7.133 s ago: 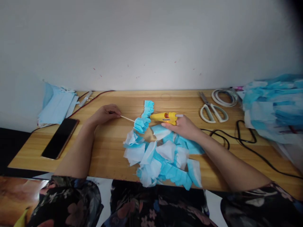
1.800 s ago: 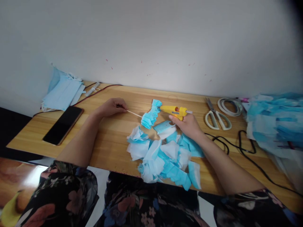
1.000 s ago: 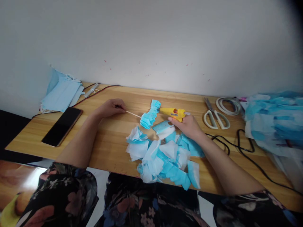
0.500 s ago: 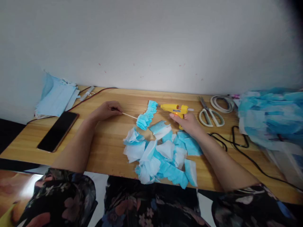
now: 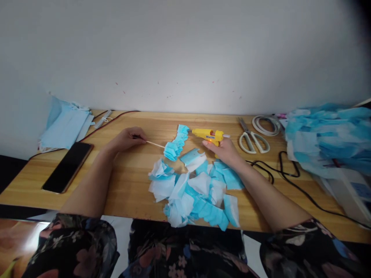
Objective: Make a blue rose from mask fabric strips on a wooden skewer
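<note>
My left hand [image 5: 131, 138] pinches one end of a thin wooden stick [image 5: 155, 144]. Pleated light-blue fabric [image 5: 171, 150] is bunched round the stick's other end, and its loose strip runs up and to the right. In my right hand [image 5: 224, 150] is a yellow glue gun [image 5: 207, 134] with a small orange light glowing on it and a clear glue stick out of its back. The gun's nozzle is at the upper end of the pleated strip; whether it touches is too small to tell. Below lies a heap of cut blue and white fabric pieces [image 5: 189, 193].
Blue face masks [image 5: 65, 125] and a black phone [image 5: 68, 167] lie at the left. On the right are white-handled scissors [image 5: 253, 141], a coiled white cable [image 5: 266, 125], a black cord [image 5: 307, 196] and a big pile of blue fabric [image 5: 327, 135]. A wall stands behind the table.
The whole view has shifted slightly as the head moved. Both hands keep their holds, and the glue gun's nozzle stays by the strip's upper end.
</note>
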`<state>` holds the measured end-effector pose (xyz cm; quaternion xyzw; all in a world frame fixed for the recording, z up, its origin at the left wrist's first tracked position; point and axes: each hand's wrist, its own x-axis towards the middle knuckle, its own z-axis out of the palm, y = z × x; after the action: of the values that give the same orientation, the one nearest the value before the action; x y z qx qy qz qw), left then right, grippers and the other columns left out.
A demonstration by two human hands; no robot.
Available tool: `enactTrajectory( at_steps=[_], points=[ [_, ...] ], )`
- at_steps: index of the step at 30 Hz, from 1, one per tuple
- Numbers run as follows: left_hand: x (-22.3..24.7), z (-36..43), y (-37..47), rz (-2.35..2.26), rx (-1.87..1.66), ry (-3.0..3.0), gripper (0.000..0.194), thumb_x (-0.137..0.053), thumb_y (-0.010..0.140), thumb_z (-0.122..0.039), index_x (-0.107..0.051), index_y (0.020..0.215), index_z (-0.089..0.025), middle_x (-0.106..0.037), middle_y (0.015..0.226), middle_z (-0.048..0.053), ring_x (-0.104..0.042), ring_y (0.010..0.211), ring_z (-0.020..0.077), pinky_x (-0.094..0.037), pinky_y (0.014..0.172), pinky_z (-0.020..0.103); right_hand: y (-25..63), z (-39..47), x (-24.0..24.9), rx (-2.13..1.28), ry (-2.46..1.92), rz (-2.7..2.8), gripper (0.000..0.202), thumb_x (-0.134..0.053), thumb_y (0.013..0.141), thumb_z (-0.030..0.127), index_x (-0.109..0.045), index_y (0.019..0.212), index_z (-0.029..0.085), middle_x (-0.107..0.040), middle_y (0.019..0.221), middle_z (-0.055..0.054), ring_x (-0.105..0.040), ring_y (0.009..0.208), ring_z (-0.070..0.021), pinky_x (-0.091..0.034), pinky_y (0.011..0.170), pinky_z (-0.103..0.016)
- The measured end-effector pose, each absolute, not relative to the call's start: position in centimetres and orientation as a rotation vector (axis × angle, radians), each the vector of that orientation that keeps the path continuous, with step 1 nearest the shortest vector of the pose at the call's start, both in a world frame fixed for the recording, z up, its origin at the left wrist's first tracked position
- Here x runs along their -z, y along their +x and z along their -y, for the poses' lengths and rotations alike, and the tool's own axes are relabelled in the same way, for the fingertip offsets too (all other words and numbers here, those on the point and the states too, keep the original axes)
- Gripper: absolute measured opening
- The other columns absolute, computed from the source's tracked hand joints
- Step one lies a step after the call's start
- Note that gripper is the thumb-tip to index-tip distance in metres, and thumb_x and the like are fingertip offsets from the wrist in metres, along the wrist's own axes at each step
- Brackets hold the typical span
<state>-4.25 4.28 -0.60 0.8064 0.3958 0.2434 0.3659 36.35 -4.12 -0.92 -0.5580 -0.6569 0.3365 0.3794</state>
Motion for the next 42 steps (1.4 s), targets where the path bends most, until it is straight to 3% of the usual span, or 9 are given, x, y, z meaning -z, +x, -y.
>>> enactTrajectory(
  at_steps=[14, 22, 28, 35, 42],
  points=[
    [0.20, -4.24, -4.05, -1.014, -0.617, 2.108, 0.033, -0.077, 0.082, -0.051, -0.075, 0.078, -0.018, -0.071, 0.081, 0.004, -0.064, 0.078, 0.0184, -0.053, 0.077, 0.031, 36.36, 4.07, 1.41, -0.829, -1.466, 1.684, 0.038, -0.070, 0.085, 0.050, -0.078, 0.105, 0.019, -0.081, 0.101, -0.009, -0.075, 0.092, -0.0274, -0.059, 0.083, -0.039],
    [0.92, -4.65, -4.47, -1.014, -0.616, 2.071, 0.027, -0.079, 0.081, -0.047, -0.076, 0.078, -0.020, -0.072, 0.082, 0.005, -0.066, 0.080, 0.0201, -0.053, 0.076, 0.033, 36.32, 4.17, 1.52, -0.826, -1.510, 1.693, 0.036, -0.069, 0.085, 0.054, -0.076, 0.092, 0.019, -0.079, 0.089, -0.007, -0.073, 0.085, -0.0266, -0.058, 0.080, -0.039],
    [0.73, -4.62, -4.41, -0.997, -0.617, 2.071, 0.027, -0.078, 0.082, -0.046, -0.076, 0.079, -0.020, -0.073, 0.084, 0.005, -0.066, 0.081, 0.0190, -0.053, 0.078, 0.032, 36.31, 4.24, 1.41, -0.828, -1.550, 1.684, 0.040, -0.069, 0.083, 0.059, -0.073, 0.083, 0.020, -0.075, 0.079, -0.005, -0.068, 0.070, -0.0223, -0.053, 0.067, -0.034],
    [0.51, -4.51, -4.22, -0.995, -0.625, 2.079, 0.027, -0.079, 0.082, -0.046, -0.075, 0.077, -0.020, -0.073, 0.083, 0.005, -0.065, 0.079, 0.0181, -0.053, 0.077, 0.030, 36.20, 4.32, 1.30, -0.827, -1.503, 1.680, 0.038, -0.069, 0.083, 0.056, -0.077, 0.091, 0.020, -0.079, 0.087, -0.006, -0.071, 0.079, -0.0242, -0.054, 0.073, -0.035],
    [0.71, -4.64, -4.31, -0.997, -0.630, 2.097, 0.029, -0.078, 0.082, -0.048, -0.075, 0.077, -0.019, -0.073, 0.082, 0.005, -0.065, 0.079, 0.0181, -0.053, 0.077, 0.031, 36.29, 4.27, 1.23, -0.821, -1.498, 1.709, 0.041, -0.068, 0.084, 0.059, -0.075, 0.089, 0.019, -0.077, 0.083, -0.006, -0.070, 0.077, -0.0245, -0.052, 0.071, -0.034]
  ],
)
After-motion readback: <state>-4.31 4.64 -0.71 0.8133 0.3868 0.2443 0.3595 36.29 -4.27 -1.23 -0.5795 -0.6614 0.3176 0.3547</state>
